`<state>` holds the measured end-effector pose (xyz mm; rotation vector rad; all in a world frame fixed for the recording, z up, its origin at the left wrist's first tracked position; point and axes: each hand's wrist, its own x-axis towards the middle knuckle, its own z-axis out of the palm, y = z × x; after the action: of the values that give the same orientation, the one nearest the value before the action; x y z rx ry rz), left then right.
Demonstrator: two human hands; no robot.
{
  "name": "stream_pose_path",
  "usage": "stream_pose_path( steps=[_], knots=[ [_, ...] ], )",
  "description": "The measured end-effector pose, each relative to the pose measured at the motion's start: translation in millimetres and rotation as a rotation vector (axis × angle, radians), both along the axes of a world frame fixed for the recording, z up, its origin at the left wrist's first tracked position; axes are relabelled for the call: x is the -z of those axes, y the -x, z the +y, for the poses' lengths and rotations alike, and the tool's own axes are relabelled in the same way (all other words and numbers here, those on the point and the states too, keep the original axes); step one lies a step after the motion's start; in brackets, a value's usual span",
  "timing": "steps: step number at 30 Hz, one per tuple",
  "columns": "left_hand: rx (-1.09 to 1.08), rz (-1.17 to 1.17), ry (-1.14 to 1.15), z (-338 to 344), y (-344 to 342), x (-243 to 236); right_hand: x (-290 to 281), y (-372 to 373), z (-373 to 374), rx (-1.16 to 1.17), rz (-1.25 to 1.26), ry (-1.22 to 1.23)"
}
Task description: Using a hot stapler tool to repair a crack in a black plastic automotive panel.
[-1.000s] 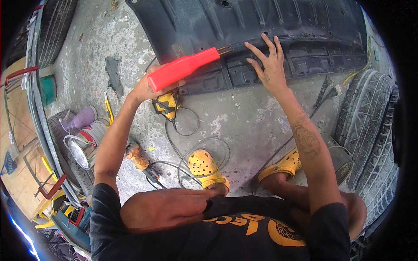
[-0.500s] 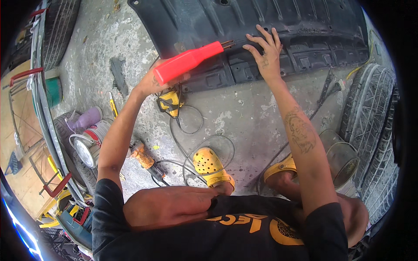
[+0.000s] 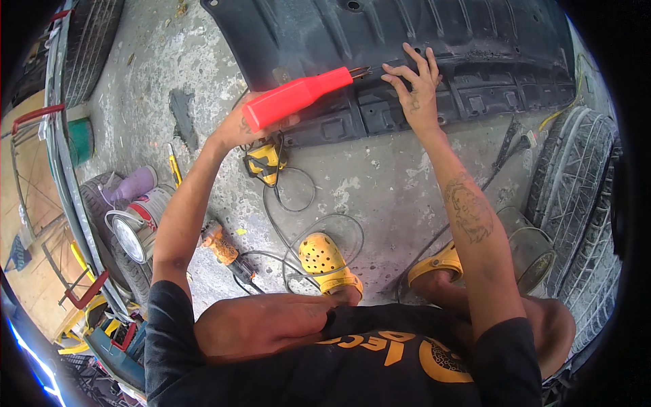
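Observation:
My left hand (image 3: pixel 237 129) is wrapped around a red hot stapler (image 3: pixel 295 100), hiding part of its underside. Two metal prongs (image 3: pixel 359 72) stick out of its narrow end, and a thin bent wire, perhaps a staple, seems to sit at their tips. They point to the right, over the lengthwise ridge of a large black plastic car panel (image 3: pixel 407 27). Just right of the prongs is my right hand (image 3: pixel 419 95), open, its fingers spread over the panel; whether the fingertips press on it I cannot tell.
A yellow-and-black power tool (image 3: pixel 264 163) with a looped cord lies on the floor below the panel. Nearer me are an orange power tool (image 3: pixel 222 245), a paint can (image 3: pixel 135 227) and a yellow-handled cutter (image 3: pixel 174 166). Tyres (image 3: pixel 573 169) and a clear bucket (image 3: pixel 529 251) stand at right.
The hot stapler has shifted very slightly to the right. My right hand's fingers have drawn a little lower and nearer to the prongs, still spread.

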<state>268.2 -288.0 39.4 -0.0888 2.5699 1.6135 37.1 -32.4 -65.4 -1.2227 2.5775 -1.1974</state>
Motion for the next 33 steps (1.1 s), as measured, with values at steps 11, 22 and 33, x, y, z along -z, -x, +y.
stream_pose_path(
  steps=[11,22,33],
  knots=[
    [-0.079,-0.11,0.016,8,-2,-17,-4,-1,3,-0.009,0.016,-0.048],
    [-0.194,-0.046,-0.381,2,-70,-20,-27,-37,17,-0.003,-0.328,-0.013],
    [-0.228,0.074,-0.182,39,-107,-63,-14,-72,-29,0.062,-0.05,-0.394]
  ],
)
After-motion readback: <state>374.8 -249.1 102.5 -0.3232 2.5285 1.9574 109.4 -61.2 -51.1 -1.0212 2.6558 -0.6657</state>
